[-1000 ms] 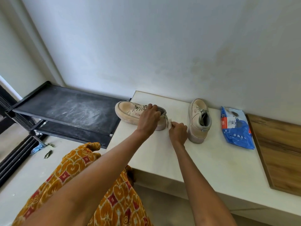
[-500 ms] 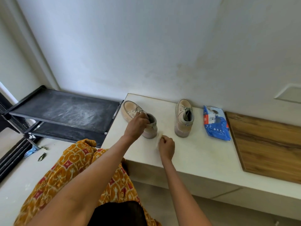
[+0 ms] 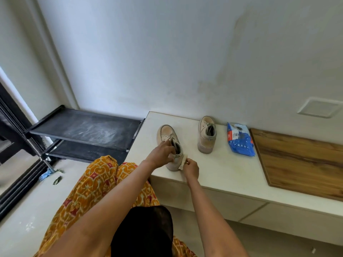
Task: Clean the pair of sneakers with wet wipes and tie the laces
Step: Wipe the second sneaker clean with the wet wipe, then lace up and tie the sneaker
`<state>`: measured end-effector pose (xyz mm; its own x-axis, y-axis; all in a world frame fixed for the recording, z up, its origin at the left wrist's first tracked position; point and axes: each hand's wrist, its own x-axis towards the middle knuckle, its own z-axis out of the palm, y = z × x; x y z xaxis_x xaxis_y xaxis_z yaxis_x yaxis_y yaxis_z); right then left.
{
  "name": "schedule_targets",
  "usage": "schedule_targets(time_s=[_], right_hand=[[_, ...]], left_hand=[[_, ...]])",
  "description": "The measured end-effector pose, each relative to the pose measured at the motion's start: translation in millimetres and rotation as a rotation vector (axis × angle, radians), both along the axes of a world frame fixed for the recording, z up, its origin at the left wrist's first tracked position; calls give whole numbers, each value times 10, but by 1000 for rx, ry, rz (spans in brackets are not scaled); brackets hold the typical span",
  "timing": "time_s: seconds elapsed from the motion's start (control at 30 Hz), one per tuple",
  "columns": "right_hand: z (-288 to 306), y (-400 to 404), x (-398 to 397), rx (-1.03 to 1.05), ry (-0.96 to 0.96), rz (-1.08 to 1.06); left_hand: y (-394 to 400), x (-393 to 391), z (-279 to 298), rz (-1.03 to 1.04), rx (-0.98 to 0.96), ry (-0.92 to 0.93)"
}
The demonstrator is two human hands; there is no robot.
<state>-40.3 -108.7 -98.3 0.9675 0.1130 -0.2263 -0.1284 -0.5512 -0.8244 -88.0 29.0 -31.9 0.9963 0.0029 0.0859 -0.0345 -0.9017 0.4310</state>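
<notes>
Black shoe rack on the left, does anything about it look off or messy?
Yes. The top shelf of the black shoe rack is smeared with pale, dusty streaks across its middle, so it looks dirty. On the floor by its foot lie a crumpled blue scrap and a small dark scrap, like litter. Nothing looks broken.

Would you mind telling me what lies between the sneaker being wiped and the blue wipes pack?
In the head view, the second sneaker stands between the held sneaker and the wipes pack, on the white counter; nothing else lies there.
</notes>
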Motion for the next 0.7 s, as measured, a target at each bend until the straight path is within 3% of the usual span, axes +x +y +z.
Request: schedule_targets(time_s=[0.27, 0.4, 0.5, 0.57, 0.7], right_hand=[[-95, -238, -263, 20, -12, 5], [33, -473, -358, 243, 13, -98], [80, -772, -407, 425, 22, -213], [70, -999, -452, 508, 46, -321], [-100, -1643, -641, 566, 19, -575]], left_hand=[[-122, -43, -10, 123, 31, -39], [-327, -90, -113, 157, 199, -171], [-694, -55, -104, 48, 97, -296], [-1089, -56, -35, -55, -121, -118], [-2151, -121, -102, -89, -611, 477]])
